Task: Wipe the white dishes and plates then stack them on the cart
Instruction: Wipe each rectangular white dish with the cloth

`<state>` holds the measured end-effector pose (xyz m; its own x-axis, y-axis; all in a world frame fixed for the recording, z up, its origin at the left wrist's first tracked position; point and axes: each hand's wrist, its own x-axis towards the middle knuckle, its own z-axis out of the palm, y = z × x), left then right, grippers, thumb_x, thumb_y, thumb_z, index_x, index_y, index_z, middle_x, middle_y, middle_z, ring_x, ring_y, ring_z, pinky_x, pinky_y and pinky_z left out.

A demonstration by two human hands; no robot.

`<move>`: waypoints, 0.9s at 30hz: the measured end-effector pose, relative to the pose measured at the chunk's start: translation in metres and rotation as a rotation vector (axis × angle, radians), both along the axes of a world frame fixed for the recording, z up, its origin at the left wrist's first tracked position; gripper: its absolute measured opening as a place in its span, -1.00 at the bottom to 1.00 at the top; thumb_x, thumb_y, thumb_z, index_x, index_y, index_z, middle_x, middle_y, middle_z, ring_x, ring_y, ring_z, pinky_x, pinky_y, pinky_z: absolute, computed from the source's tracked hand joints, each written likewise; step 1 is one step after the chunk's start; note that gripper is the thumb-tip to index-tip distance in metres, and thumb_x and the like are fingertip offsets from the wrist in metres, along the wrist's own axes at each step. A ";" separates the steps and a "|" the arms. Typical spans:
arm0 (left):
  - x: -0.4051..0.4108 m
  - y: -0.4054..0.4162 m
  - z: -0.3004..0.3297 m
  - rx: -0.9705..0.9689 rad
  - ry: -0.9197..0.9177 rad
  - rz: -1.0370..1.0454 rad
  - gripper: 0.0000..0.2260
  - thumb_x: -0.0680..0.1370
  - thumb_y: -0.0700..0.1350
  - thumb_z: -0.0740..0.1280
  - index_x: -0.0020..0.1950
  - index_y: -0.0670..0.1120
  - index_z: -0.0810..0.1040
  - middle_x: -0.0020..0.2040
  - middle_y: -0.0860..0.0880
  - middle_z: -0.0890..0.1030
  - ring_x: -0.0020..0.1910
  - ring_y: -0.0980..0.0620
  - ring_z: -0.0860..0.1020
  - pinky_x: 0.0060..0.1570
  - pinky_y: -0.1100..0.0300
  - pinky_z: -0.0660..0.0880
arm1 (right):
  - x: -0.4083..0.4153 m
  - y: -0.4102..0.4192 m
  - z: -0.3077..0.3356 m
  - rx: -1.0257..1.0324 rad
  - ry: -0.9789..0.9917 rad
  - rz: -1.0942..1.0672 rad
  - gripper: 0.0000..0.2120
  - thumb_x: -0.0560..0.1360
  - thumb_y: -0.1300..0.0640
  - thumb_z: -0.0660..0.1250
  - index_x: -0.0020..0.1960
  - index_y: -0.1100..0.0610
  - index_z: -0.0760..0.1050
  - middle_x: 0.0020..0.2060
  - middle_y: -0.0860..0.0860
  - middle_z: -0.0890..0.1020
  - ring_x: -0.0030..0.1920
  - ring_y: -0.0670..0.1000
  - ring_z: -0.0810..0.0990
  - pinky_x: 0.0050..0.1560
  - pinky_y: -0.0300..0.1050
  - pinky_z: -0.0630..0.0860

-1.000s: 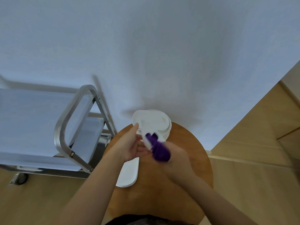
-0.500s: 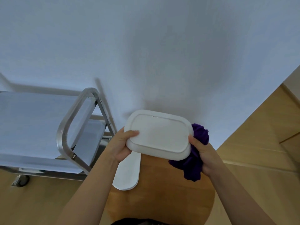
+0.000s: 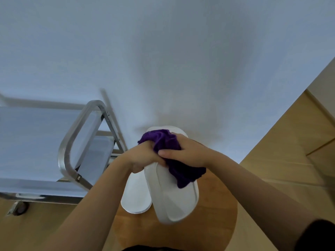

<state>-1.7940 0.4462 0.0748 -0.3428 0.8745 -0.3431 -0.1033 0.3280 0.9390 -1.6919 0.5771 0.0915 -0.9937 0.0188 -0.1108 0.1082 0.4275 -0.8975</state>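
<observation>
A white rounded-rectangular dish [image 3: 175, 200] is held tilted above the round wooden table [image 3: 217, 214], its long side pointing toward me. My left hand [image 3: 143, 158] grips its far end. My right hand [image 3: 186, 151] clutches a purple cloth [image 3: 183, 169] and presses it onto the dish's upper part. A second white plate [image 3: 136, 196] lies on the table's left edge. A stack of white dishes [image 3: 181, 130] sits behind my hands, mostly hidden by them and the cloth.
A metal cart [image 3: 78, 134] with grey shelves stands to the left of the table, its tubular handle near my left arm. A pale wall rises behind. Wooden floor shows at the right.
The dish was held flat and wide between both hands; now it is turned lengthwise, my left hand holds it alone and my right hand has brought the cloth onto it.
</observation>
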 end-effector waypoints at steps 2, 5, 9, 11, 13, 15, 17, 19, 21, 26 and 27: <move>0.000 -0.006 0.006 0.029 -0.049 -0.026 -0.65 0.22 -0.44 0.38 -0.10 -0.10 0.63 -0.18 -0.03 0.69 -0.14 0.03 0.66 -0.19 0.23 0.57 | -0.004 0.003 0.002 -0.001 -0.081 0.006 -0.82 0.49 -0.08 0.34 0.08 -0.12 0.48 -0.03 -0.11 0.61 -0.01 -0.10 0.58 -0.04 -0.25 0.49; -0.001 -0.016 0.009 0.051 -0.092 -0.025 -0.67 0.22 -0.40 0.35 -0.07 -0.18 0.62 -0.12 -0.18 0.66 -0.11 -0.12 0.64 -0.13 0.08 0.58 | -0.003 0.005 -0.002 -0.129 -0.058 -0.047 -0.82 0.39 -0.13 0.38 -0.04 -0.10 0.55 -0.15 -0.09 0.66 -0.09 -0.05 0.64 -0.12 -0.23 0.53; -0.005 -0.021 0.010 0.094 -0.176 0.062 -0.73 0.14 -0.35 0.41 -0.20 -0.16 0.68 -0.16 -0.21 0.66 -0.18 -0.16 0.63 -0.18 0.03 0.60 | 0.006 0.006 -0.012 -0.344 -0.017 -0.122 -0.82 0.30 -0.13 0.45 -0.10 -0.22 0.59 -0.15 -0.11 0.68 -0.10 -0.06 0.66 -0.15 -0.27 0.54; -0.009 -0.023 0.011 0.134 -0.192 0.142 -0.68 0.06 -0.28 0.44 -0.20 -0.19 0.67 -0.18 -0.23 0.64 -0.22 -0.16 0.63 -0.25 0.06 0.61 | 0.011 0.010 -0.018 -0.440 -0.035 -0.168 -0.78 0.28 -0.11 0.47 -0.08 -0.17 0.60 -0.13 -0.05 0.68 -0.09 -0.01 0.67 -0.13 -0.21 0.56; -0.015 -0.024 0.014 0.185 -0.201 0.218 -0.68 0.05 -0.29 0.43 -0.21 -0.20 0.67 -0.20 -0.23 0.64 -0.25 -0.16 0.63 -0.31 0.09 0.61 | 0.019 0.014 -0.024 -0.505 -0.057 -0.202 -0.77 0.26 -0.08 0.49 -0.09 -0.12 0.61 -0.12 -0.01 0.68 -0.08 0.04 0.67 -0.11 -0.15 0.57; -0.020 -0.025 0.017 0.235 -0.205 0.303 -0.73 0.12 -0.36 0.36 -0.23 -0.20 0.67 -0.25 -0.20 0.65 -0.30 -0.13 0.64 -0.36 0.12 0.59 | 0.029 0.014 -0.030 -0.532 -0.061 -0.238 -0.78 0.28 -0.04 0.50 -0.08 -0.10 0.61 -0.11 0.01 0.68 -0.07 0.06 0.67 -0.11 -0.15 0.57; -0.022 -0.025 0.019 0.257 -0.195 0.370 -0.74 0.18 -0.37 0.31 -0.17 -0.26 0.62 -0.27 -0.20 0.64 -0.32 -0.13 0.63 -0.37 0.14 0.59 | 0.040 0.012 -0.035 -0.548 -0.040 -0.313 -0.75 0.32 0.02 0.48 -0.01 -0.04 0.58 -0.11 0.00 0.68 -0.09 0.03 0.67 -0.16 -0.21 0.56; -0.019 -0.023 0.019 0.261 -0.196 0.404 -0.73 0.20 -0.36 0.30 -0.13 -0.29 0.56 -0.27 -0.20 0.63 -0.34 -0.13 0.62 -0.37 0.14 0.58 | 0.049 0.005 -0.036 -0.552 0.010 -0.426 -0.67 0.32 0.04 0.44 0.06 0.07 0.52 -0.16 -0.06 0.69 -0.16 -0.08 0.67 -0.24 -0.32 0.54; -0.015 -0.019 0.018 0.257 -0.199 0.434 -0.74 0.20 -0.35 0.31 -0.12 -0.30 0.55 -0.29 -0.20 0.62 -0.36 -0.12 0.61 -0.36 0.13 0.57 | 0.054 -0.005 -0.037 -0.520 0.095 -0.556 -0.65 0.35 0.05 0.43 0.07 0.15 0.50 -0.27 -0.12 0.67 -0.30 -0.22 0.62 -0.37 -0.44 0.47; -0.009 -0.008 0.018 0.293 -0.201 0.521 -0.83 0.21 -0.33 0.31 -0.24 -0.23 0.57 -0.33 -0.16 0.61 -0.38 -0.10 0.59 -0.39 0.15 0.54 | 0.048 -0.019 -0.047 -0.636 0.153 -0.921 -0.65 0.46 0.05 0.39 0.15 0.22 0.48 -0.17 0.01 0.60 -0.27 -0.13 0.58 -0.41 -0.41 0.44; -0.006 -0.006 0.019 0.300 -0.196 0.533 -0.85 0.21 -0.33 0.31 -0.29 -0.19 0.60 -0.35 -0.14 0.61 -0.40 -0.08 0.59 -0.40 0.18 0.54 | 0.046 -0.020 -0.048 -0.637 0.146 -0.965 -0.64 0.45 0.01 0.39 0.15 0.20 0.48 -0.15 0.02 0.60 -0.24 -0.09 0.59 -0.40 -0.41 0.45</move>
